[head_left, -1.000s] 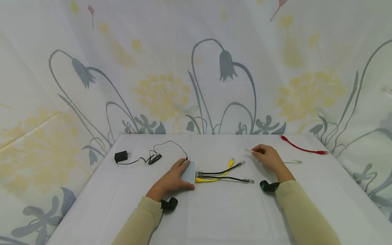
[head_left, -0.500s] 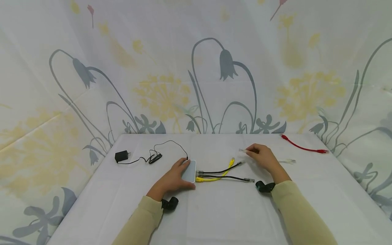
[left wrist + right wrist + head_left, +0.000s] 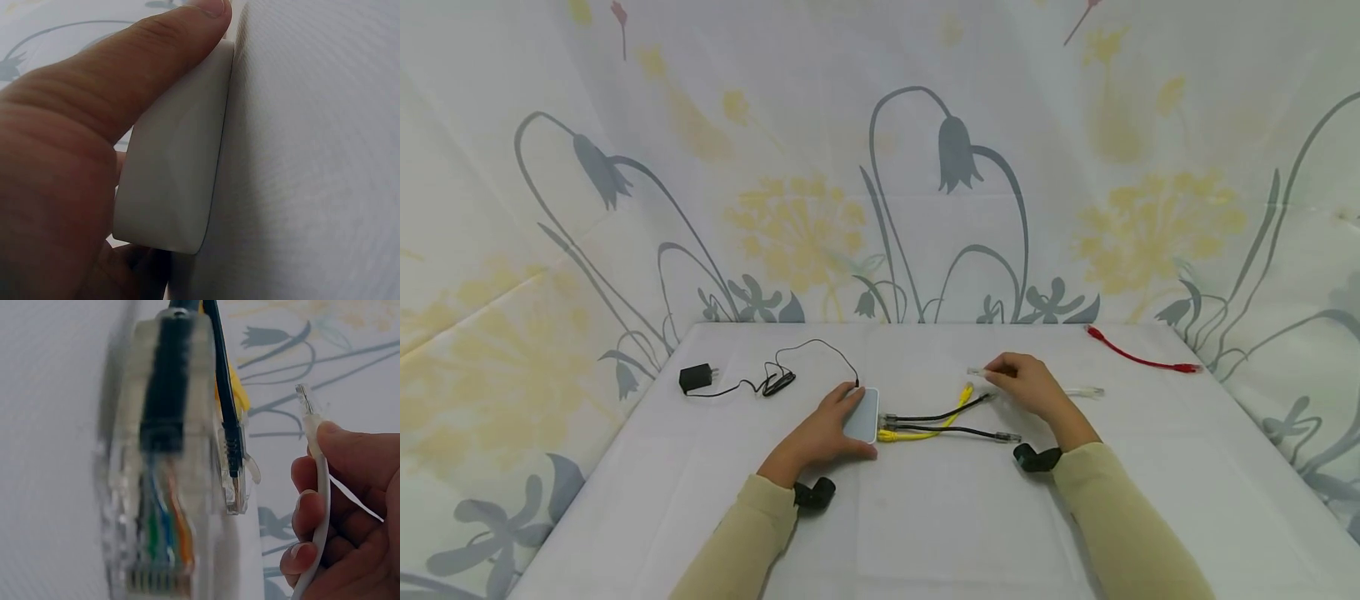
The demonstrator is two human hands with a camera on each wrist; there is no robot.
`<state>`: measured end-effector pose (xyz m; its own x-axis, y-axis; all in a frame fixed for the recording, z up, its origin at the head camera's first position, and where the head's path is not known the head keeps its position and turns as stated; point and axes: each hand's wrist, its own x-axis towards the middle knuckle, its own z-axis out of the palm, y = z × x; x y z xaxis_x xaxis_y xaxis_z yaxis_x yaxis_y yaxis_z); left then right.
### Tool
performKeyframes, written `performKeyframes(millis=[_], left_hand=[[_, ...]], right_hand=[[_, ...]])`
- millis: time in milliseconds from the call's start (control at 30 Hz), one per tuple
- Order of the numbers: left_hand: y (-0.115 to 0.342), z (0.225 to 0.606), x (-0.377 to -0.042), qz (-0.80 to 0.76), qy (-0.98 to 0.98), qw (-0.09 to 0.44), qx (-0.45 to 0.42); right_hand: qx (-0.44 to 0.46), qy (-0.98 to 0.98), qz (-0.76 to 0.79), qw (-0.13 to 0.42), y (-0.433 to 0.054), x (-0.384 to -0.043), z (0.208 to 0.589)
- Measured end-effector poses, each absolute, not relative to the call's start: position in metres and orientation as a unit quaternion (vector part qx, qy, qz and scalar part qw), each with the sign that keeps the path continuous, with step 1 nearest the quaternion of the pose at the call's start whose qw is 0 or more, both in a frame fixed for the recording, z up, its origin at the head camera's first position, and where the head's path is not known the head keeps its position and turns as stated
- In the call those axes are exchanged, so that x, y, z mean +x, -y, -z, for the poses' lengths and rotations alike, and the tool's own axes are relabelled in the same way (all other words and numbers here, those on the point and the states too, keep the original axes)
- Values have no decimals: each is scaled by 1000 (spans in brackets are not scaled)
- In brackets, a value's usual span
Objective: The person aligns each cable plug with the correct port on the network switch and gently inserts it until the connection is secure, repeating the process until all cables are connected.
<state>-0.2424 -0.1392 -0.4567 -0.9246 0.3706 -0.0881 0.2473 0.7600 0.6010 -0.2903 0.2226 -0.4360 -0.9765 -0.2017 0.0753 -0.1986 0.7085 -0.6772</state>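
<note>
My left hand [image 3: 820, 433] grips a small white network switch [image 3: 862, 414] on the table, thumb on the near side and fingers at the far side. Two black Ethernet cables [image 3: 973, 430] and a yellow Ethernet cable [image 3: 966, 397] run from its right side. My right hand [image 3: 1032, 387] pinches a white Ethernet cable [image 3: 321, 487] just behind its clear plug [image 3: 304, 399], which points left toward the switch. Behind the hand the cable's other end [image 3: 1086, 392] sticks out to the right. A black cable's plug [image 3: 165, 519] looms close in the right wrist view.
A black power adapter [image 3: 696, 377] lies at the left, its bundled cord [image 3: 777, 383] leading to the switch's back edge. At the far right lies a red Ethernet cable [image 3: 1138, 359]. A patterned cloth [image 3: 880, 208] hangs behind the white table.
My right hand has moved left with the white Ethernet cable, bringing its plug nearer the switch and over toward the yellow cable's end. My left hand stays on the switch.
</note>
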Motion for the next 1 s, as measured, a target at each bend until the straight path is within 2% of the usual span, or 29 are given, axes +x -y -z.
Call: performKeyframes(millis=[1000], left_hand=[[139,455,-241,-302,-934,107,156]], right_hand=[[-165,-920,355,39,-166,-286,444]])
